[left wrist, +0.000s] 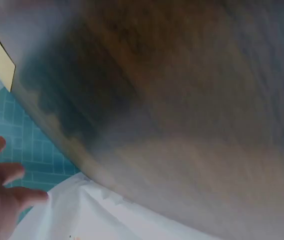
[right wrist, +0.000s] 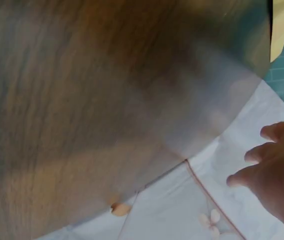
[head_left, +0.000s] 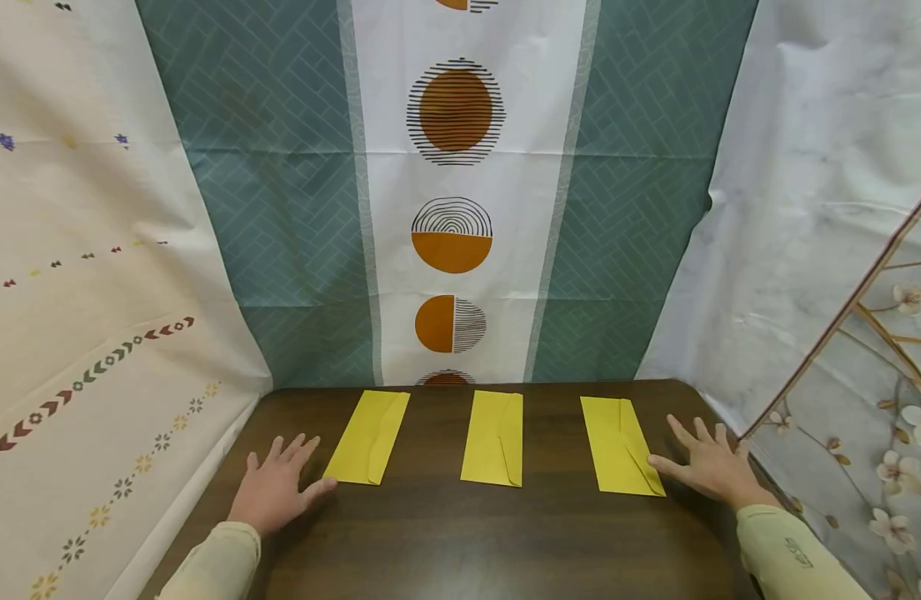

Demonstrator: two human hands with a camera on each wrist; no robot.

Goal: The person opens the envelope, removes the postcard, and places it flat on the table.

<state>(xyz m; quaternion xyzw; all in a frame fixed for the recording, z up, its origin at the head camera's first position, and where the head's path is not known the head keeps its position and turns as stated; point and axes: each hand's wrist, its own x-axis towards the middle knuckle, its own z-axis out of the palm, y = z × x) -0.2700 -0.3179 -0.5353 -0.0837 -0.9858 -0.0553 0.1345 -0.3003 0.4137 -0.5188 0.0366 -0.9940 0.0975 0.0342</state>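
Note:
Three yellow envelopes lie apart in a row on the dark wooden table: a left envelope (head_left: 367, 437), a middle envelope (head_left: 493, 438) and a right envelope (head_left: 622, 446), each with a flap seam showing. My left hand (head_left: 276, 490) is spread out beside the left envelope, its thumb tip by the lower left corner; whether it touches cannot be told. On the other side my right hand (head_left: 711, 467) has its fingers spread, thumb close to the right envelope's lower right edge. Neither hand holds anything. In both wrist views only part of an envelope shows at the edge.
The wooden table (head_left: 460, 542) runs back to a green and white patterned cloth (head_left: 295, 208). A cream patterned cloth (head_left: 92, 333) hangs at the left. At the right hangs a white floral cloth (head_left: 828, 250).

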